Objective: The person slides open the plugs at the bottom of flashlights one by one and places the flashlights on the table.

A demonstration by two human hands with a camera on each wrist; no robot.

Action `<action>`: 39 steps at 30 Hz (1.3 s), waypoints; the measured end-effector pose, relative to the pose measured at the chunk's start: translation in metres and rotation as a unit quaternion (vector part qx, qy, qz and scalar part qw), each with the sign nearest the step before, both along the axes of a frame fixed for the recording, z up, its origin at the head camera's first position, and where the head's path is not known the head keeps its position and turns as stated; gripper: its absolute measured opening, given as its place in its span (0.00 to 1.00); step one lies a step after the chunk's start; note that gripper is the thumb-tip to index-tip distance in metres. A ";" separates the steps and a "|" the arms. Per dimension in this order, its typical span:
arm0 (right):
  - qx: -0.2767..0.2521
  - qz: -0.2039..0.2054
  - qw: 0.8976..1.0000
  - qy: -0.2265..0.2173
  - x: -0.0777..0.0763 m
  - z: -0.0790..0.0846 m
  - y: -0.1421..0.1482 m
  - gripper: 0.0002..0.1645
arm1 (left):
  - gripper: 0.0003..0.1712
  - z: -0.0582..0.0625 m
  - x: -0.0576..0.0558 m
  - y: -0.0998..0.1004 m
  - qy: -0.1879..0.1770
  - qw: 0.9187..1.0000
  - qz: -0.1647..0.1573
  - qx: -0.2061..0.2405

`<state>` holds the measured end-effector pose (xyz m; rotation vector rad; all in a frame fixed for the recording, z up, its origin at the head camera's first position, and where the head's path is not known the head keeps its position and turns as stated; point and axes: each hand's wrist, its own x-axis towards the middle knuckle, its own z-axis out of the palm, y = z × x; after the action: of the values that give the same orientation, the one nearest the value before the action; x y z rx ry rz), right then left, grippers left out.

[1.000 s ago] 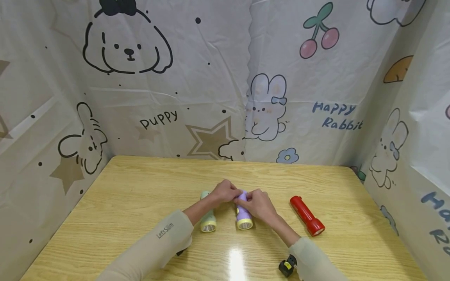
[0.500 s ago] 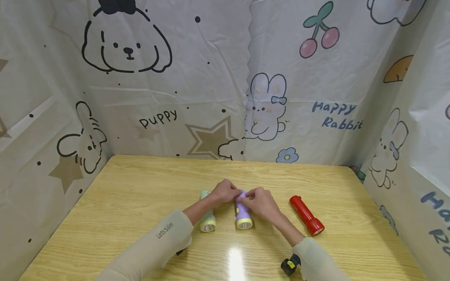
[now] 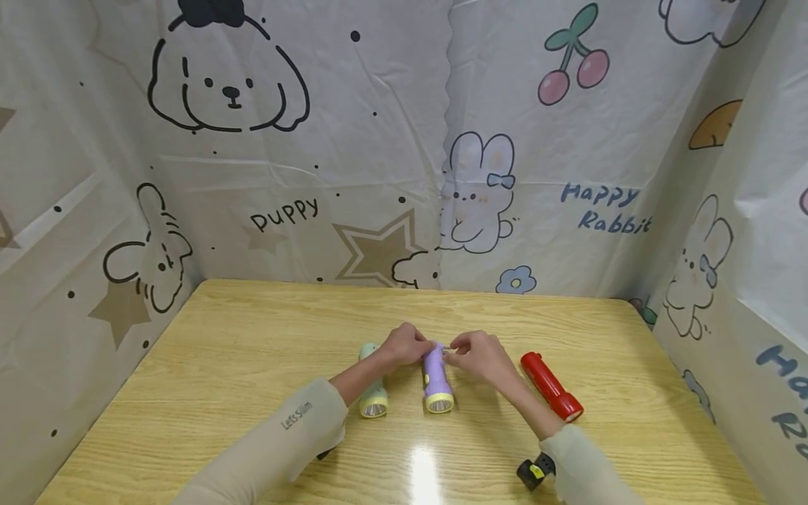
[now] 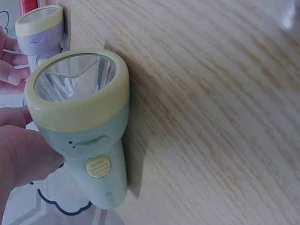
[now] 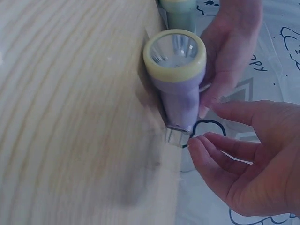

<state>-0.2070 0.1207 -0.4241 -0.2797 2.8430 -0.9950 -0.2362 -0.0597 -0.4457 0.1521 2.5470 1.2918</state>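
Observation:
A purple flashlight (image 3: 435, 372) with a yellow lens rim lies on the table, lens toward me. The fingers of my left hand (image 3: 404, 344) hold it at its tail end. Two metal plug prongs (image 5: 175, 137) stick out near the tail, on its right side. My right hand (image 3: 482, 354) is just right of them, fingertips (image 5: 193, 143) close by the prongs, thumb and fingers apart. A mint-green flashlight (image 4: 96, 126) with a yellow rim and slide switch lies left of the purple one, partly hidden by my left forearm in the head view.
A red flashlight (image 3: 549, 384) lies on the wooden table (image 3: 265, 330) to the right, near my right forearm. A printed cloth (image 3: 303, 161) hangs around the back and sides. A black wrist camera (image 3: 532, 473) sits below my right sleeve.
My right hand has moved right, off the purple flashlight's tail, and the prongs now show beside it. The left hand and the flashlights stay in place.

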 end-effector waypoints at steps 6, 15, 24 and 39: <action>0.023 0.002 1.000 -0.009 0.000 0.009 0.009 0.19 | 0.16 -0.002 0.000 0.000 -0.007 1.000 0.004 0.006; 0.051 0.016 0.998 -0.011 -0.001 0.019 0.021 0.21 | 0.17 0.000 0.001 0.001 -0.012 1.000 0.007 0.012; 0.067 0.017 0.998 -0.002 0.002 0.030 0.041 0.23 | 0.17 0.002 0.002 0.001 -0.007 1.000 0.004 0.009; 0.090 -0.003 0.996 -0.007 0.003 0.032 0.085 0.27 | 0.17 0.004 0.003 0.001 -0.012 1.000 0.006 0.013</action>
<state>-0.2042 0.2053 -0.3923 -0.2449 2.8974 -0.7314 -0.2329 -0.0582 -0.4418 0.1273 2.5155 1.3231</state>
